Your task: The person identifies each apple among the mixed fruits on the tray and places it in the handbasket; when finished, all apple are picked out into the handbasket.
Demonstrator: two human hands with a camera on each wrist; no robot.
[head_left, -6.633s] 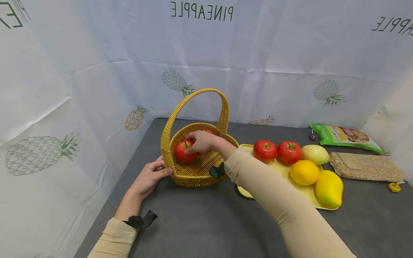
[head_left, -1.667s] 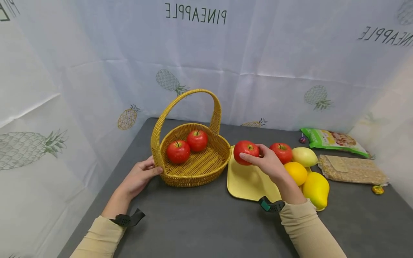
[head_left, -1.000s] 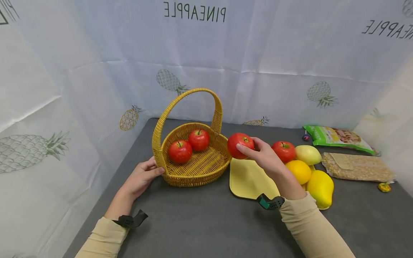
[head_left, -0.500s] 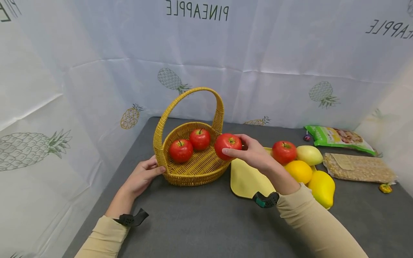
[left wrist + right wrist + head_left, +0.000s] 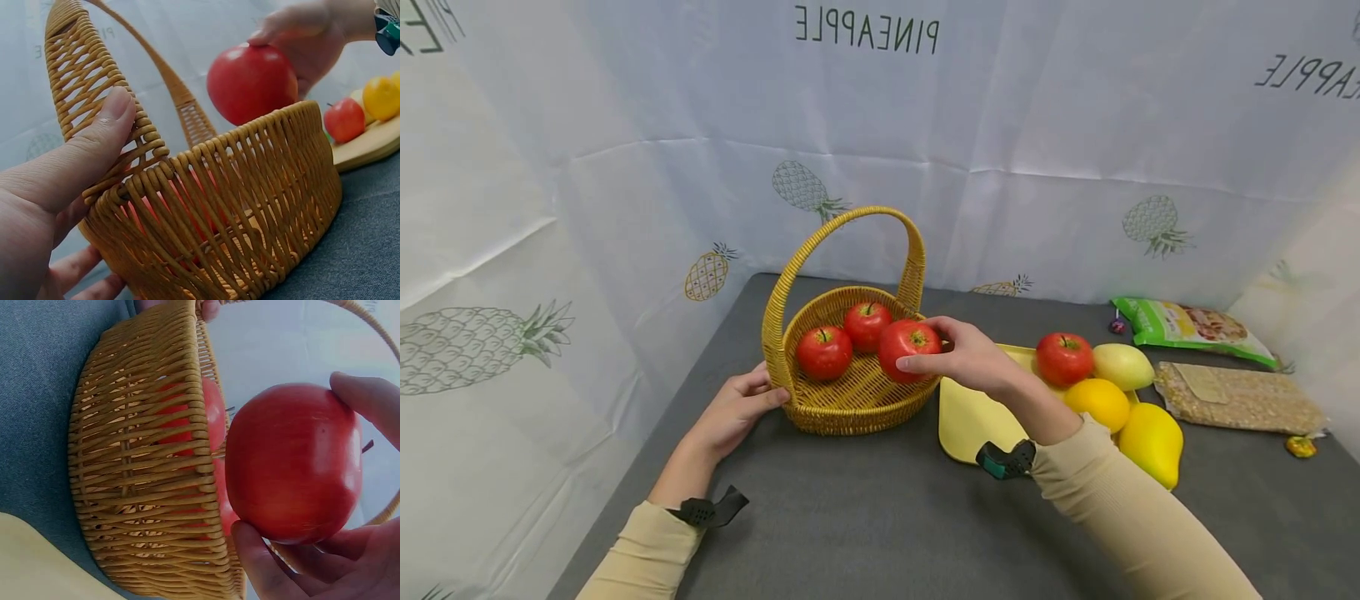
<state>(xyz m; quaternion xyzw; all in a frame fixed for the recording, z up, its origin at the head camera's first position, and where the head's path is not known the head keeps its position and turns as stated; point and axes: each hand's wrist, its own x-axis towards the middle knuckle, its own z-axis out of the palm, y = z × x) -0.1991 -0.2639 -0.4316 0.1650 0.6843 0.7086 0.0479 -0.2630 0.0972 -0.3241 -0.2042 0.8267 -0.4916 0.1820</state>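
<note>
A yellow wicker basket (image 5: 857, 422) with a tall arched handle stands on the table, two red apples (image 5: 824, 352) (image 5: 867, 326) inside it. My left hand (image 5: 741, 411) holds the basket's left end at the handle's base; in the left wrist view its thumb (image 5: 103, 147) lies against the weave. With my right hand (image 5: 966, 357) I grip a third apple (image 5: 904, 346) by its sides, thumb and fingers around it. The right wrist view has this apple (image 5: 292, 464) just above the rim, apart from the apples in the basket.
Right of the basket, a yellow tray (image 5: 973, 417) bears another apple (image 5: 1064, 359), a pale yellow fruit (image 5: 1123, 367), an orange-yellow fruit (image 5: 1097, 403) and a mango (image 5: 1152, 444). Farther right lie a green packet (image 5: 1198, 327), a bag of grains (image 5: 1240, 397) and two small wrapped candies (image 5: 1301, 447) (image 5: 1117, 325).
My right hand was in the basket at first, then took an apple from the tray and carried it left to over the basket's right side. My left hand stays on the basket.
</note>
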